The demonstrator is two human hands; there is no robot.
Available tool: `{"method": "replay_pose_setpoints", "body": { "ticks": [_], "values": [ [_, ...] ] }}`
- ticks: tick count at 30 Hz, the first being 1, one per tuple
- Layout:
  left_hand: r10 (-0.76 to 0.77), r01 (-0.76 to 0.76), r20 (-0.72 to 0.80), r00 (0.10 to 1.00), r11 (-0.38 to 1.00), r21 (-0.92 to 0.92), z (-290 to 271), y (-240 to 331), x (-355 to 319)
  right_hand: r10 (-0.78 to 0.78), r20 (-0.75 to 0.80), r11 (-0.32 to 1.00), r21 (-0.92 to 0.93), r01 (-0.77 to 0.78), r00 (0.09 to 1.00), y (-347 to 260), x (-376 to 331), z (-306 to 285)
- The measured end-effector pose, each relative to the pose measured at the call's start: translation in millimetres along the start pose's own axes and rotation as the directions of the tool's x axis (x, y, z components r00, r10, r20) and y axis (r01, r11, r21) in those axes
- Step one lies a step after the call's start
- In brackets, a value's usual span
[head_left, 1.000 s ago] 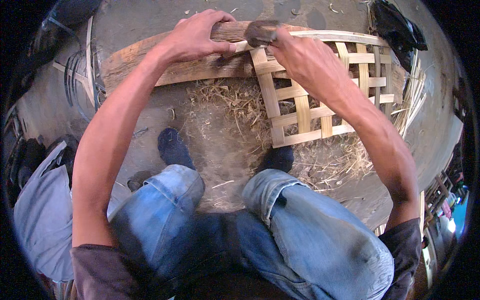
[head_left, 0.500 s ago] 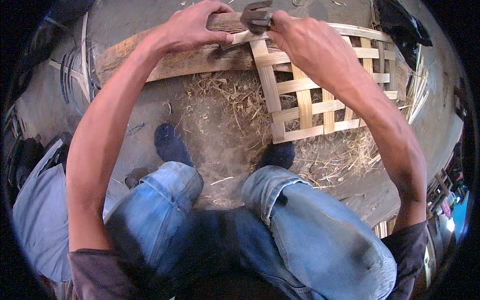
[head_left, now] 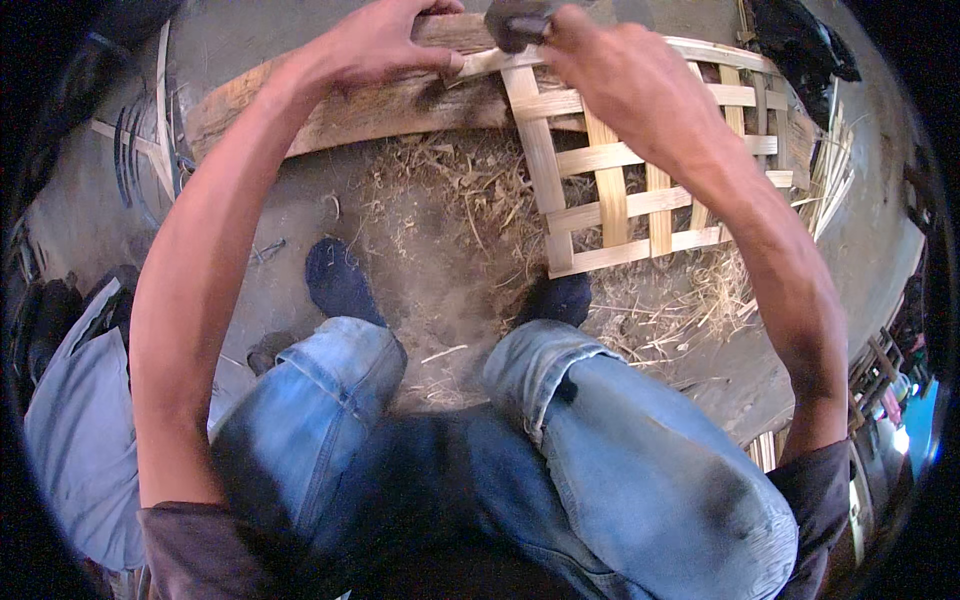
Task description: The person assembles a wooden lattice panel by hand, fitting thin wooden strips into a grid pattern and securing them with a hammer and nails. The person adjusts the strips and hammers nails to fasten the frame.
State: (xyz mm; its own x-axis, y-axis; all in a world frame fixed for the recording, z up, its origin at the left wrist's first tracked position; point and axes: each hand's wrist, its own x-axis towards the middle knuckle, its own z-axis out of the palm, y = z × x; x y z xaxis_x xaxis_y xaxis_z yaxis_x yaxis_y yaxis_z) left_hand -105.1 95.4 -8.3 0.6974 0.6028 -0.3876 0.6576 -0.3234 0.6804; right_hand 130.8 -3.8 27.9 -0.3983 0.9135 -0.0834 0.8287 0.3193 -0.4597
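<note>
Left hand at top centre, arm stretched forward, fingers curled over the top edge of the plank, thumb tip pressing the lattice strip end against it. Right hand just beside it, arm also extended, fist closed round a dark tool at the lattice's upper left corner; tool's shape cut by frame edge, cannot tell more. Hands nearly touching. Lattice of pale bamboo strips lies flat, upper edge on the plank, rest over straw on the ground. Open gaps between strips. Bare ground left of the straw. Two dark shoes below, the right one touching the lattice's lower left corner. Jeans knees fill the lower frame. Loose strips far left, dark cloth top right, blue-grey cloth at left.
</note>
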Motion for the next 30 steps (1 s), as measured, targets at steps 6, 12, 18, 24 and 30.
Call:
{"method": "replay_pose_setpoints", "body": {
  "ticks": [6,12,18,24,30],
  "values": [
    [0.042,-0.042,0.003,0.999,0.999,0.004,0.5,-4.7,2.0,0.287,0.234,0.948,0.067,-0.310,0.929,-19.3,5.8,-36.0],
    [0.013,-0.011,-0.025,1.000,0.998,0.065,3.2,-0.8,-0.9,0.195,0.177,0.970,0.110,-0.216,0.965,-27.1,-1.4,-37.0],
    [0.028,-0.025,0.076,0.997,0.999,-0.046,-2.3,5.1,1.5,0.033,0.199,0.993,0.107,-0.055,0.980,-22.0,8.6,-26.0],
    [0.035,-0.033,-0.026,0.999,0.996,0.077,2.4,-5.2,-2.3,0.151,0.143,0.981,0.097,-0.166,0.978,-21.5,3.0,-12.2],
    [0.108,-0.107,-0.026,0.994,0.994,0.014,10.8,-30.9,10.1,0.177,0.057,0.984,0.001,-0.177,0.983,-22.5,-16.0,-9.3]
  ]
}}
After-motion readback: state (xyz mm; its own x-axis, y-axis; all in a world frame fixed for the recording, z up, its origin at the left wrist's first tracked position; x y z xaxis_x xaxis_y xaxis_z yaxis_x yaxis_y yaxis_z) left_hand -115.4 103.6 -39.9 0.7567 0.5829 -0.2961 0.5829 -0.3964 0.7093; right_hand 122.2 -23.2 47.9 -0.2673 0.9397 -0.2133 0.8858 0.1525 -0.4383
